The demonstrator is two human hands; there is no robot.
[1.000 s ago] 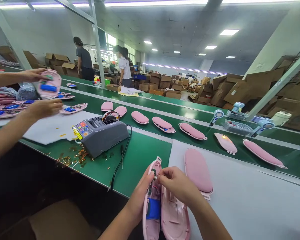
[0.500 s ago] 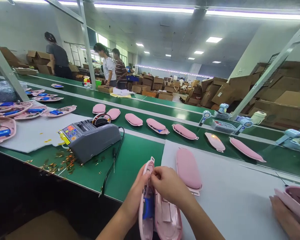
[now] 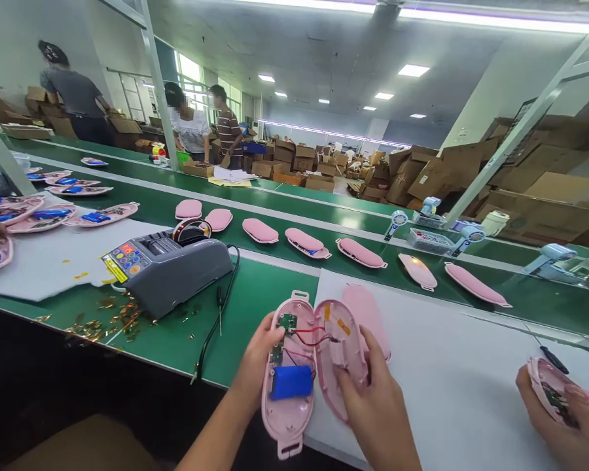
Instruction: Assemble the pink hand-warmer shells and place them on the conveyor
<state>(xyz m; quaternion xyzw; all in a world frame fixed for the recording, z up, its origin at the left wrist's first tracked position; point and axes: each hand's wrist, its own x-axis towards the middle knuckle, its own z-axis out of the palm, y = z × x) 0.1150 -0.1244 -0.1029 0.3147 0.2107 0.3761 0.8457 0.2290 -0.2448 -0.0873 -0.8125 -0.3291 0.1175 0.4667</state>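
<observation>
An opened pink case is held up at the near edge of the green tabletop (image 3: pixel 275 288), its two halves side by side with their insides facing the wearer. The left hand (image 3: pixel 254 363) has its grip clamped on the outer edge of the base shell (image 3: pixel 287 418), thumb over the rim beside the green circuit board (image 3: pixel 288 322). The blue battery (image 3: pixel 291 383) lies across the lower part of that half. The right hand (image 3: pixel 377 392) has its grip closed on the cover shell (image 3: pixel 330 369), thumb pressed to the inside and fingers round the far edge. Red and dark wires (image 3: pixel 308 332) span the gap between the halves, though exactly where they end in the cover is hard to make out. Near the cover's top are two amber tape strips (image 3: pixel 343 326). Just behind it, partly hidden, a closed pink case (image 3: pixel 366 311) lies on the white sheet (image 3: pixel 451 399). To the left stands a grey tape dispenser (image 3: pixel 181 271) (its display lit red), with shiny scraps (image 3: pixel 122 317) scattered beside it and a thin screwdriver (image 3: pixel 220 301) near its black cable (image 3: pixel 209 347). At far right, a co-worker (image 3: pixel 550 425) holds another open shell (image 3: pixel 544 383).
</observation>
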